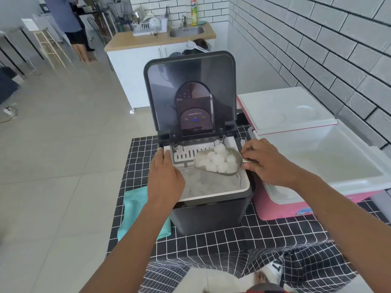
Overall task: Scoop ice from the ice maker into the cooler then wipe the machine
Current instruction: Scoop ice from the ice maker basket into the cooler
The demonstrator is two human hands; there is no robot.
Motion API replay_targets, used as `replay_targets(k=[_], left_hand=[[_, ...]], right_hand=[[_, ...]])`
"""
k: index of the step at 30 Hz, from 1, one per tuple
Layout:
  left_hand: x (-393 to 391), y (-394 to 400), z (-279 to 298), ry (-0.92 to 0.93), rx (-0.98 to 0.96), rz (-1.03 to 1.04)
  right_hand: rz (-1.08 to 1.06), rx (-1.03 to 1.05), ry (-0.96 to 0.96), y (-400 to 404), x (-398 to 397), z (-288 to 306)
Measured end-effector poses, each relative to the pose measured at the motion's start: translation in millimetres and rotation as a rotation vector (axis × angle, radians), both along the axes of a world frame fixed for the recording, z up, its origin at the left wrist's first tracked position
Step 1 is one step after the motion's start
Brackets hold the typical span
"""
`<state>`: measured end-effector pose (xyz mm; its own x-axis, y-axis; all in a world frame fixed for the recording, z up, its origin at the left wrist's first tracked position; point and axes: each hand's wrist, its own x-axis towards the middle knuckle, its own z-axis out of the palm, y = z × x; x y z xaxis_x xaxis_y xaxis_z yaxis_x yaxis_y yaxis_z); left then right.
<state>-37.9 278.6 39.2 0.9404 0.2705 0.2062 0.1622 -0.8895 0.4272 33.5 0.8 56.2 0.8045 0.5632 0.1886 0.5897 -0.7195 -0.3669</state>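
Observation:
A dark grey ice maker (pixel 211 214) stands on the checked tablecloth with its lid (pixel 190 77) raised. Its white bin holds more ice (pixel 207 185). My right hand (pixel 266 161) grips the handle of a metal scoop (pixel 230 172), which is heaped with round ice pieces (pixel 220 159) and held over the bin's right side. My left hand (pixel 165 176) rests flat on the machine's left rim. To the right sits a pink cooler (pixel 281 208) with a white inside (pixel 321 157), its lid (pixel 283 108) swung open toward the back.
A teal cloth (pixel 135 208) lies on the black-and-white checked tablecloth (pixel 211 244) left of the machine. A tiled wall (pixel 317 49) runs along the right. A counter with a sink (pixel 186 31) and a person (pixel 69 20) stand far behind.

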Motion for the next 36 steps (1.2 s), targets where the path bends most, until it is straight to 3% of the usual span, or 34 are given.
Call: replay_targets(k=[11, 15, 18, 21, 24, 28, 31, 36], left_hand=[[36.7, -113.4, 15.8, -0.177, -0.388, -0.119], [60.3, -176.1, 13.7, -0.162, -0.273, -0.259], [77.9, -220.9, 1.1, -0.044, -0.223, -0.333], [88.7, -250.4, -23.6, 0.112, -0.123, -0.24], [95.3, -263.1, -40.7, 0.237, -0.245, -0.1], [97.8, -264.4, -46.8, 0.233, -0.298, -0.055], [94.5, -265.3, -46.2, 0.213, -0.319, -0.064], [94.4, -268.8, -43.2, 0.202, -0.3, -0.06]], right_hand=[[-0.069, 0.035, -0.024, -121.3, 21.7, 9.1], [-0.194, -0.065, 0.032, -184.4, 38.2, -4.7], [-0.27, -0.171, 0.091, -221.2, 53.2, -22.0], [-0.299, -0.326, 0.123, -241.2, 67.1, -41.2], [-0.29, -0.555, 0.144, -246.1, 84.2, -53.7], [-0.24, -0.837, 0.222, -246.2, 96.9, -60.5], [-0.219, -0.881, 0.257, -253.0, 104.1, -65.2], [-0.222, -0.775, 0.187, -258.1, 112.1, -53.2]])
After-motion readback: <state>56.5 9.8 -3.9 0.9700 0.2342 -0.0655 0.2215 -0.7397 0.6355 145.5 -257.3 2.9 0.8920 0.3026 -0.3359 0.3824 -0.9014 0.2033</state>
